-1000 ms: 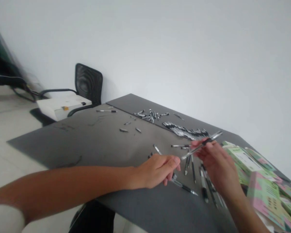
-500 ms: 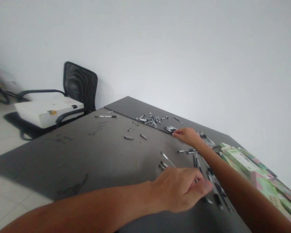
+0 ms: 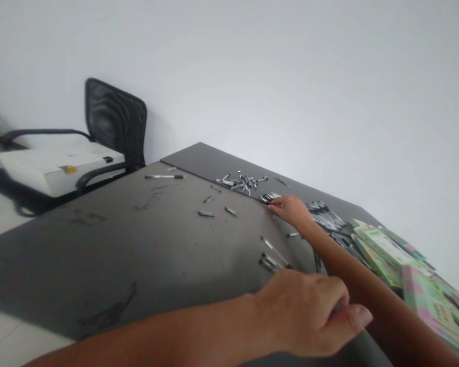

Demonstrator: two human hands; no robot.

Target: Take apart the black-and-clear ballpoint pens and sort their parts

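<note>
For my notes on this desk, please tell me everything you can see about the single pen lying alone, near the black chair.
The pen is slim and straight and lies flat on the dark grey table, near the table's edge closest to the black mesh chair. Its barrel looks like clear plastic, with a black section at the right end; finer parts are too small to tell. Only the table touches it.

Left hand (image 3: 304, 316) curled (right hand (image 3: 290, 211) outstretched)

A black mesh chair (image 3: 115, 120) bearing a white box (image 3: 49, 173) — green-and-pink cartons (image 3: 390, 252) piled rightward.
</note>
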